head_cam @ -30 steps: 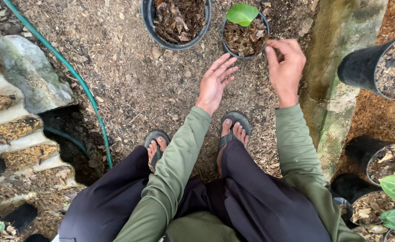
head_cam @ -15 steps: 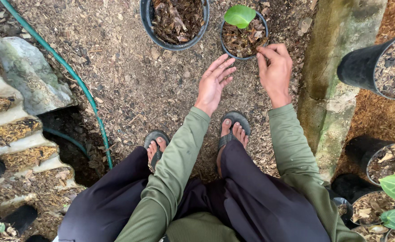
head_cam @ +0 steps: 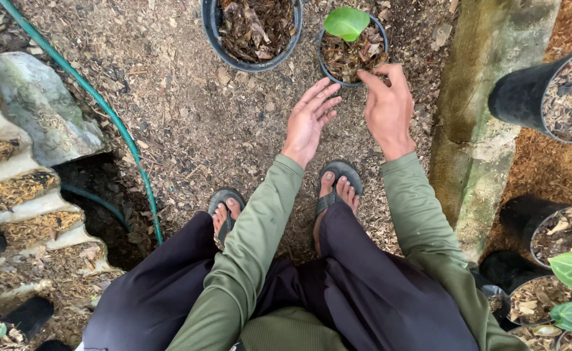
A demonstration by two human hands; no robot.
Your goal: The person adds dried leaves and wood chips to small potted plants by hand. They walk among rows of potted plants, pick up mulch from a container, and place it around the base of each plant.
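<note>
Person crouched over mulch ground. Right hand [head_cam: 387,107] extended forward, back of hand up, fingertips at the near rim of the small black pot [head_cam: 353,60] with one green leaf [head_cam: 346,23]; whether it grips the rim, cannot tell. Left hand [head_cam: 310,120] open, fingers splayed, palm tilted inward, just beside the pot, holding nothing. Larger black pot [head_cam: 252,32] sits to the left.

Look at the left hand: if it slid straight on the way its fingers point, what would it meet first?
Probably the small black pot with the green-leafed seedling: the left hand points its fingers at its near rim, though the height is unclear.
</note>
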